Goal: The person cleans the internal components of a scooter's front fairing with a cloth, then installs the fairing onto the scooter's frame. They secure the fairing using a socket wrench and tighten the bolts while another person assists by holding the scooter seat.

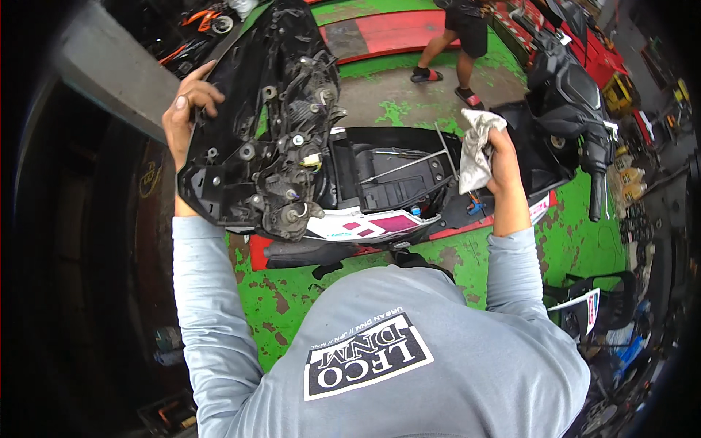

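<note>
The left hand [188, 108] has its fingers [207, 93] curled over the upper left edge of a large black plastic body panel [255, 124], the thumb pointing up along the rim, so the hand is closed on the panel and holds it raised. The panel hangs down and to the right of those fingers, its inner side facing the camera: ribs, screw bosses, a wiring bundle and a small pale connector show on it. Its lower edge overlaps the rear of a scooter [394, 182] that lies across the view.

The right hand [505, 164] is closed around a crumpled grey-white rag [476, 150]; the cloth bunches out to the left of the fingers and hangs a little below them. Just left of and below the rag lies the scooter's open under-seat compartment [391, 175], black inside, crossed by a thin metal rod. The scooter's white and purple side panel [372, 225] runs beneath that. To the right of the right hand stands the scooter's black front section with a handlebar grip [597, 193].

Under everything is a worn green painted floor [292, 292]. Well beyond both hands, at the top, another person's legs [449, 51] in sandals stand on the floor.
</note>
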The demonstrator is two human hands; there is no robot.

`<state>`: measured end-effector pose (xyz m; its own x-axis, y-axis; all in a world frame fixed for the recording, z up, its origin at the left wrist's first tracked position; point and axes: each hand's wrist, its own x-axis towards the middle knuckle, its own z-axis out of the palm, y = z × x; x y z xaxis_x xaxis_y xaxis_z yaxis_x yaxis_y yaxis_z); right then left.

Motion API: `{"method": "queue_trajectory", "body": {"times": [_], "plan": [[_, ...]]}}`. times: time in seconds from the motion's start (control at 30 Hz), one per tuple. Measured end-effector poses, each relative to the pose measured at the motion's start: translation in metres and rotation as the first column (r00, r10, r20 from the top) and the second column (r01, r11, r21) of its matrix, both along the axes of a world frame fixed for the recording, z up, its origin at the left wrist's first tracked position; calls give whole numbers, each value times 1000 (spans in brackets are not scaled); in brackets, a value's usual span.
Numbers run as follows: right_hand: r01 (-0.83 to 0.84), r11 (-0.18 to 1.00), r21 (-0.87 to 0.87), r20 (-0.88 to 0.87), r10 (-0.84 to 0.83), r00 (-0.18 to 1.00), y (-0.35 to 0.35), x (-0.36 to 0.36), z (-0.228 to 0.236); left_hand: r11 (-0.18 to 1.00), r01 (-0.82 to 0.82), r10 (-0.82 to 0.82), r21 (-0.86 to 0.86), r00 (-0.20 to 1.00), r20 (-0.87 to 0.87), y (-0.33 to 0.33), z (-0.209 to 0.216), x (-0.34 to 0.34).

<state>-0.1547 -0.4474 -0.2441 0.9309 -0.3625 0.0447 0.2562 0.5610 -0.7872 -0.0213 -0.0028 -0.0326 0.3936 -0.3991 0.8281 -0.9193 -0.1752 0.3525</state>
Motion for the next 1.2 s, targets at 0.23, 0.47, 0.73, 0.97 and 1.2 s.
{"method": "queue_trajectory", "body": {"times": [0.23, 0.47, 0.73, 0.97, 1.2], "plan": [[-101, 987, -121, -209, 75, 975, -77, -94, -77, 991, 127, -129, 48, 991, 41, -15, 7, 8], [-641, 529, -556, -831, -353, 431, -112, -160, -255, 981, 190, -191, 25, 981, 27, -19, -2, 43], [-802, 520, -292, -956, -192, 224, -62, -218, -436, 965, 249, -258, -83, 958, -122, -2, 19, 79], [-612, 674, -414, -909, -269, 319, -37, -232, -450, 968, 237, -242, -86, 969, -45, -9, 24, 86], [-298, 825, -481, -867, -395, 304, 7, -263, -418, 958, 257, -251, -124, 966, 60, -27, 25, 100]]}}
